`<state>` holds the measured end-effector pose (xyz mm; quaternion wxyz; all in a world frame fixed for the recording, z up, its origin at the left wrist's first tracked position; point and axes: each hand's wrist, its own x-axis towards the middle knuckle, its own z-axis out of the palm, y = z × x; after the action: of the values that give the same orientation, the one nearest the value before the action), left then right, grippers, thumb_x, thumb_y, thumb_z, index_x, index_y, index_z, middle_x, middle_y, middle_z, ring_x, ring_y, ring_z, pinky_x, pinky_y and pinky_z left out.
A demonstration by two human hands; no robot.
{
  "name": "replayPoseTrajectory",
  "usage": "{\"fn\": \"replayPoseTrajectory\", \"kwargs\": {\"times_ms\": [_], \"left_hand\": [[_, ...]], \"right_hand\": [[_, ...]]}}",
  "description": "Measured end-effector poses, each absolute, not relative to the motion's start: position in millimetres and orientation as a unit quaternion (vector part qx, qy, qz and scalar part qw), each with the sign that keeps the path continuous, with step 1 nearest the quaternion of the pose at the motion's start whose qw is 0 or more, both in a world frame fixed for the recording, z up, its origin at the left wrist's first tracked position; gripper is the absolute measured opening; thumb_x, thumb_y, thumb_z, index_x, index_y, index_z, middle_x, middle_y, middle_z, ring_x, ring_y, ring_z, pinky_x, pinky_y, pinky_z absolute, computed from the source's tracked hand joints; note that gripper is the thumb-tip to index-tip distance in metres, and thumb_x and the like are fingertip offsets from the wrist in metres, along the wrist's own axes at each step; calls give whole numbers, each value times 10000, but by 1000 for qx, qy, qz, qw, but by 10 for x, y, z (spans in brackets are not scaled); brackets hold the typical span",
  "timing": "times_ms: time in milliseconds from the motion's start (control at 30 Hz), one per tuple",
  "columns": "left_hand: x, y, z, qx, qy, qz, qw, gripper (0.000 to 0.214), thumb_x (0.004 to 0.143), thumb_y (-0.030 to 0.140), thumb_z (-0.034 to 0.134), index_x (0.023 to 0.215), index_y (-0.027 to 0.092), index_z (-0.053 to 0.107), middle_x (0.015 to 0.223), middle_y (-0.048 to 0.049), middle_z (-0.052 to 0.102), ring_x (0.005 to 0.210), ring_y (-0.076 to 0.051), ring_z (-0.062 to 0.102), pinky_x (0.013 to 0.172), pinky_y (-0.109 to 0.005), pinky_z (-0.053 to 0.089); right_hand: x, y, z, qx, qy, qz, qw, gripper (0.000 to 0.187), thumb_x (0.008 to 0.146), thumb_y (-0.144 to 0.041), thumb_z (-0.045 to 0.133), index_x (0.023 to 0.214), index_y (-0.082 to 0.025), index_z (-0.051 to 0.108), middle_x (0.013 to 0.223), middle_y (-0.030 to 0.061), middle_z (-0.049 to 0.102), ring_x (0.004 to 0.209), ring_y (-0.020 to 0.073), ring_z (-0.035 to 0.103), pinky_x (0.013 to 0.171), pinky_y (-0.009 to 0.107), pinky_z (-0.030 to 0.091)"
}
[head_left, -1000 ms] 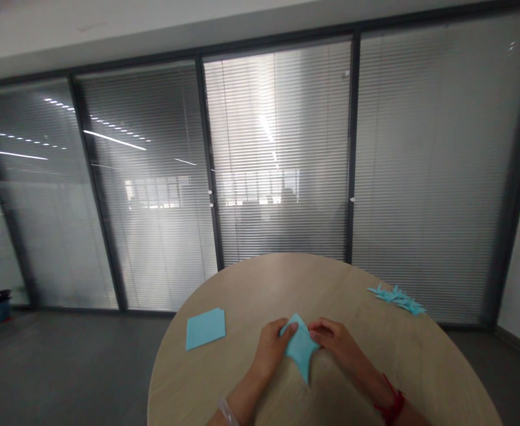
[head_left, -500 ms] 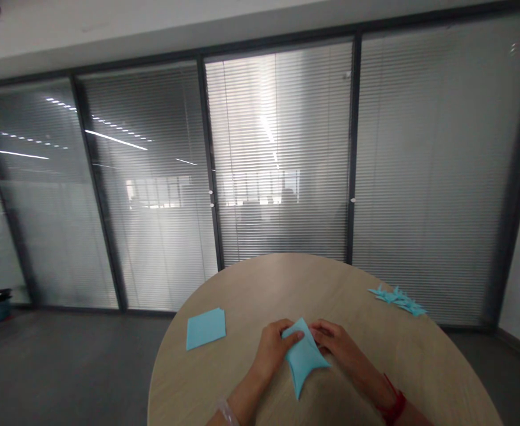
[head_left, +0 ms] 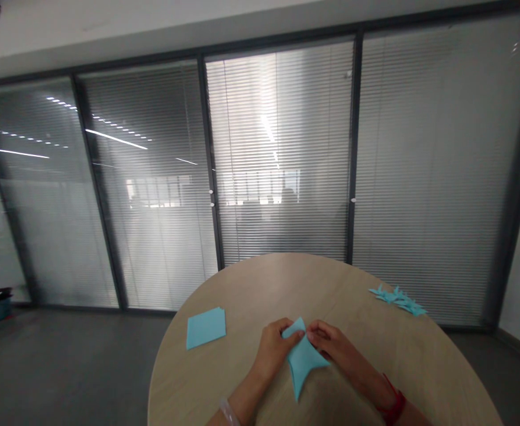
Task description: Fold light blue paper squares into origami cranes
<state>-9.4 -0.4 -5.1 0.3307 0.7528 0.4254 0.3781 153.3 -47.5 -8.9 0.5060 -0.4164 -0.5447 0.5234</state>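
- A pale bangle (head_left: 228, 412) circles our left wrist, a red cord (head_left: 393, 403) our right.
- Our left hand (head_left: 274, 350) and right hand (head_left: 334, 345) grip the top of a folded light-blue paper (head_left: 303, 361) between them.
- A square blue sheet (head_left: 206, 328) lies left on the round wooden table (head_left: 260, 284).
- Folded blue paper pieces (head_left: 397, 299) lie far right, by the rim.

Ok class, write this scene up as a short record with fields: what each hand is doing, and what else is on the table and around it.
Left hand: pinches the folded blue paper near its top point
Right hand: grips the same paper from the other side
Table: round, light wood
Also on table: blue paper square to the left; small pile of folded blue paper pieces near the far right edge
Behind: glass partition with blinds
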Motion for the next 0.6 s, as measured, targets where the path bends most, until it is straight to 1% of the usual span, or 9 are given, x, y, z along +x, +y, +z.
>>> {"fn": "replayPoseTrajectory", "kwargs": {"times_ms": [167, 233, 300, 433, 500, 600], "left_hand": [[-73, -54, -19, 759, 427, 370, 322, 235, 722, 342, 587, 718, 131, 690, 658, -9, 624, 631, -148, 510, 577, -226, 350], [-64, -74, -5, 764, 423, 366, 321, 237, 729, 333, 576, 714, 130, 696, 655, -10, 624, 625, -145, 503, 578, -225, 347], [-57, -90, 5, 770, 417, 364, 317, 268, 753, 349, 555, 713, 127, 700, 652, -16, 625, 627, -147, 502, 582, -228, 344], [-57, -96, 3, 779, 394, 367, 322, 394, 820, 437, 487, 726, 123, 705, 670, -29, 630, 646, -152, 508, 594, -235, 347], [-63, -83, -13, 776, 395, 362, 333, 379, 797, 454, 527, 747, 124, 708, 680, -27, 633, 651, -152, 510, 589, -232, 346], [-72, -56, -44, 770, 410, 346, 345, 296, 706, 409, 639, 761, 127, 712, 664, -11, 624, 635, -148, 500, 567, -227, 333]], "right_hand": [[1581, -411, -174, -432, -570, 509, 479, 419, 614, -559, 705, 746, -183, 573, 583, -45, 545, 521, 116, 487, 510, 224, 336], [1603, -377, -206, -437, -570, 505, 478, 429, 587, -563, 718, 714, -181, 570, 553, -49, 535, 500, 113, 474, 506, 227, 331], [1616, -355, -223, -440, -571, 498, 482, 421, 578, -551, 727, 683, -177, 563, 526, -54, 522, 479, 105, 453, 496, 223, 316], [1608, -359, -227, -446, -581, 470, 493, 357, 600, -484, 731, 653, -168, 574, 492, -60, 508, 458, 93, 425, 478, 217, 290], [1593, -374, -225, -448, -587, 459, 494, 326, 611, -463, 724, 651, -167, 593, 501, -50, 530, 469, 100, 444, 481, 219, 308], [1574, -393, -230, -457, -598, 439, 490, 295, 641, -452, 701, 651, -167, 625, 530, -27, 575, 502, 118, 489, 491, 224, 339]]}}
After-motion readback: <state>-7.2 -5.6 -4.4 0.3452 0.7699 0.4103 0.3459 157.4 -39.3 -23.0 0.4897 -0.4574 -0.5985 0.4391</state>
